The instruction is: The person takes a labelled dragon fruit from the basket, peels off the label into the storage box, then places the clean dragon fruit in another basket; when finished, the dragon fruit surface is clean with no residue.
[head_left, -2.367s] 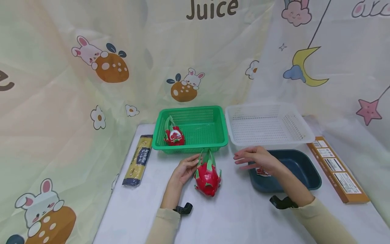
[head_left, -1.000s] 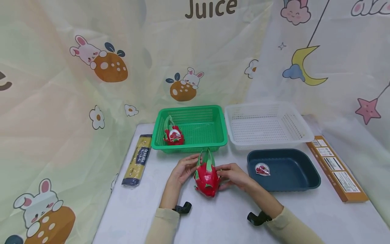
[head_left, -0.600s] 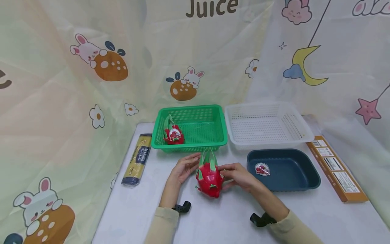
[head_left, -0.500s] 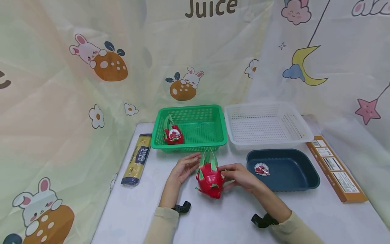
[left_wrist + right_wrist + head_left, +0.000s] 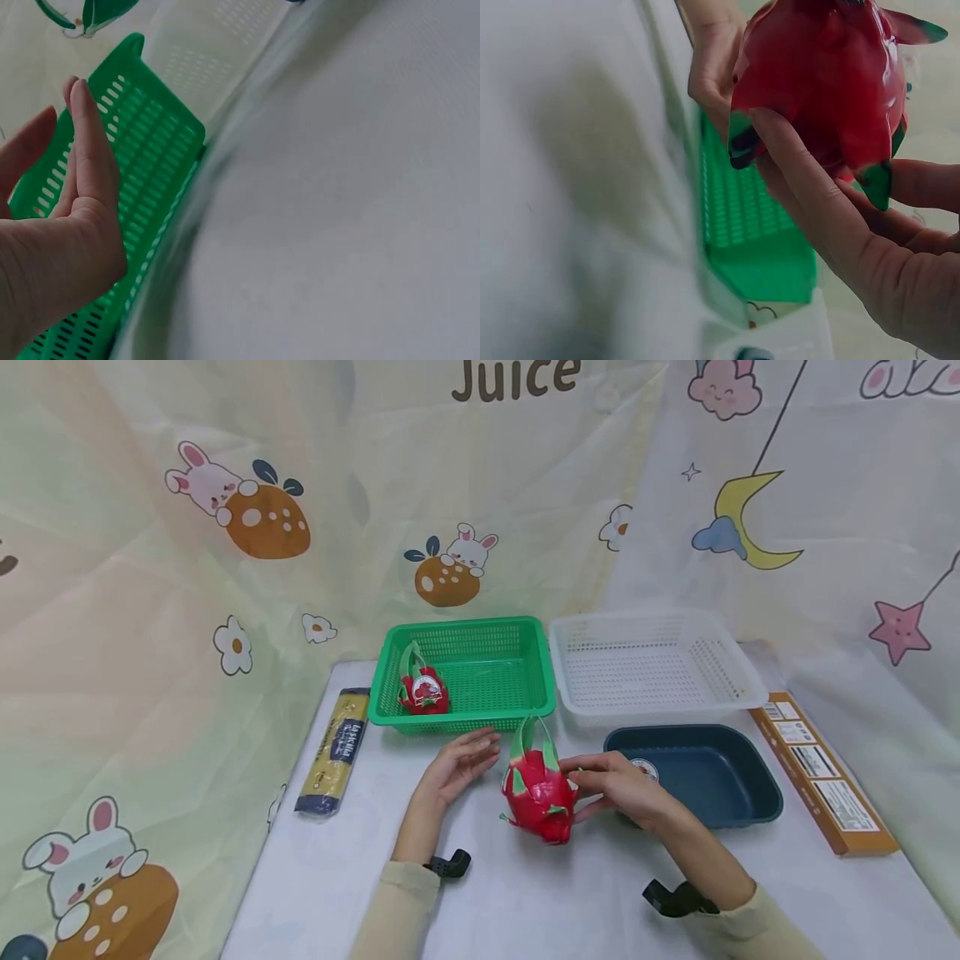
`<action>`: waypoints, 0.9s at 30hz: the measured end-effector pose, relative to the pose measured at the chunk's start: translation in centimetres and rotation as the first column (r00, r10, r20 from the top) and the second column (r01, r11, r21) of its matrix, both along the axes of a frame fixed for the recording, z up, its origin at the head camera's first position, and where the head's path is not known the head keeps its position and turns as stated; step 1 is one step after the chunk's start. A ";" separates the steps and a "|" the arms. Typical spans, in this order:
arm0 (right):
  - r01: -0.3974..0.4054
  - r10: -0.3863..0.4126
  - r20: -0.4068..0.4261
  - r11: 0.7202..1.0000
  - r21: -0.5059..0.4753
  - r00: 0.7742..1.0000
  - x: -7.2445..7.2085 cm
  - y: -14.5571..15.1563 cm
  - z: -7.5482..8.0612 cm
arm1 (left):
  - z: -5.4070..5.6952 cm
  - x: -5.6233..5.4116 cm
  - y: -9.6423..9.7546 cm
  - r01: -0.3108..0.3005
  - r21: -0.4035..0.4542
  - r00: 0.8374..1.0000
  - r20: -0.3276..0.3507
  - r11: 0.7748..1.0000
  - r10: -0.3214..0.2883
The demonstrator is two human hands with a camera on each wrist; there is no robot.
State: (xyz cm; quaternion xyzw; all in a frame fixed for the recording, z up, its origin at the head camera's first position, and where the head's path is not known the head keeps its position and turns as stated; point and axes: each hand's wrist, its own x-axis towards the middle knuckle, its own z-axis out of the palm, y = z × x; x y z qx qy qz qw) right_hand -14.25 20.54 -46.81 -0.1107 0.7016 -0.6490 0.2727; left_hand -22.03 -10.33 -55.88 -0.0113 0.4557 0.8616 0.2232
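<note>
A red dragon fruit (image 5: 538, 795) with green leaf tips is gripped by my right hand (image 5: 621, 787) from its right side, in front of the green basket (image 5: 459, 723). In the right wrist view, the fingers (image 5: 817, 187) and thumb lie against the glossy red skin of the fruit (image 5: 810, 67), which hangs over the white table. My left hand (image 5: 454, 770) is apart from the fruit, a short gap to its left, its fingers extended. Against the basket wall, the left wrist view shows that hand (image 5: 75, 217) holding nothing. A second dragon fruit (image 5: 425, 693) with a round label lies in the basket.
A white basket (image 5: 656, 708) stands beside the green one. In front of it is a dark blue tray (image 5: 705, 817), its round sticker (image 5: 646, 768) partly hidden by my right hand. A pasta packet (image 5: 334, 752) lies at left, a long orange-brown box (image 5: 825, 777) at right.
My right hand came from over the blue tray to the dragon fruit and took hold of it. The fruit has since moved right, away from my left hand, which stays nearly in place.
</note>
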 end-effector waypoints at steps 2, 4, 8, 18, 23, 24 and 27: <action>0.005 -0.005 -0.013 1.000 -0.005 1.000 -0.2 0.8 0.6 | 0.3 -0.1 0.3 0.022 0.011 1.000 -0.013 1.000 -0.022; 0.013 -0.013 -0.020 1.000 -0.007 1.000 -0.5 1.5 1.2 | 0.7 -0.2 0.7 0.052 0.019 0.998 -0.034 0.998 -0.051; 0.043 -0.043 -0.021 0.999 -0.003 0.999 -1.1 2.8 2.6 | 1.5 -0.4 1.6 0.118 0.040 0.991 -0.068 0.992 -0.115; 0.110 -0.109 -0.029 0.992 0.058 0.994 -3.0 5.6 4.9 | 2.7 -0.6 4.0 0.201 0.121 0.979 -0.027 0.972 -0.200; 0.135 -0.133 -0.039 0.988 0.069 0.990 -4.3 6.7 6.3 | 2.5 -0.9 5.4 0.190 0.162 0.979 0.047 0.968 -0.200; 0.145 -0.142 -0.040 0.987 0.075 0.989 -4.6 7.0 6.6 | 2.5 -1.0 5.7 0.185 0.168 0.979 0.058 0.968 -0.197; 0.159 -0.157 -0.030 0.984 0.079 0.987 -5.6 7.9 7.3 | 2.5 -1.2 7.0 0.159 0.175 0.981 0.085 0.972 -0.176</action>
